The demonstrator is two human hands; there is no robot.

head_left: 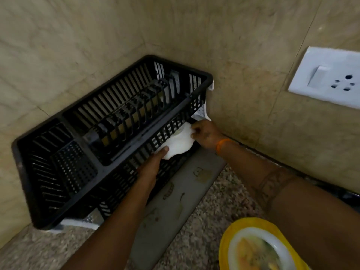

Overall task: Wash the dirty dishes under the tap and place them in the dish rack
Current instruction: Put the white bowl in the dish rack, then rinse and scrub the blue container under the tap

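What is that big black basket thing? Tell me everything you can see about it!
It is a black dish rack that looks like plastic, with slatted walls, a row of upright plate dividers in the large section and a smaller perforated section at one end. It holds no dishes. It sits in the corner against the tiled wall, over a white patterned mat. The left hand rests against its front wall.
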